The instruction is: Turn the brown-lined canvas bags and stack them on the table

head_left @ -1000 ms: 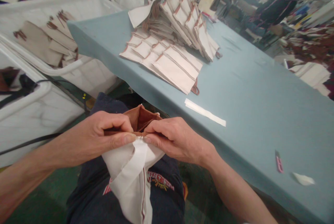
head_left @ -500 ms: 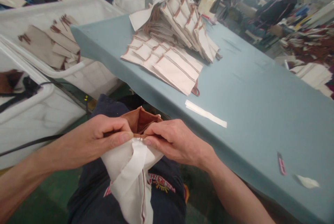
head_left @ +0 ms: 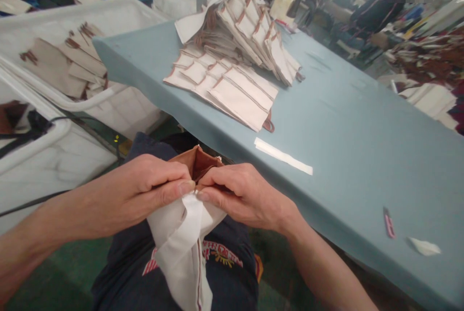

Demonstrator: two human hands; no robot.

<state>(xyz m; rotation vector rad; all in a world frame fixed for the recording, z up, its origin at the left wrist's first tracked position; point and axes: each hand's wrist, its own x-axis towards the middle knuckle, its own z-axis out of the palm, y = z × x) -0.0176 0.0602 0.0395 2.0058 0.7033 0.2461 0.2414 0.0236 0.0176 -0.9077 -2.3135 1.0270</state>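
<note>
Bag [head_left: 181, 248]: pale cloth, tapering downward, dark seam, red-brown lining in the open mouth; held above the lap, rim in both hands.
Left hand [head_left: 152, 183]: palm down, thumb laid flat along the rim, fingers clamped on it.
Right hand [head_left: 242, 192]: wrist angled inward, fingers curled, thumb and forefinger clamped on the rim; thumb tips nearly meeting.
Garment [head_left: 123, 262]: dark cloth, red and yellow print.
Strip [head_left: 282, 156]: white, flat, narrow, beside the table edge.
Cutter [head_left: 389, 224]: slim, pink-handled; scrap [head_left: 425, 247] near it, pale, pointed.
Table [head_left: 348, 132]: smooth, blue-green.
Panels [head_left: 239, 93]: cream cloth, brown edging, overlapping.
Bin [head_left: 119, 103]: white, rounded rim, cloth pieces inside
</note>
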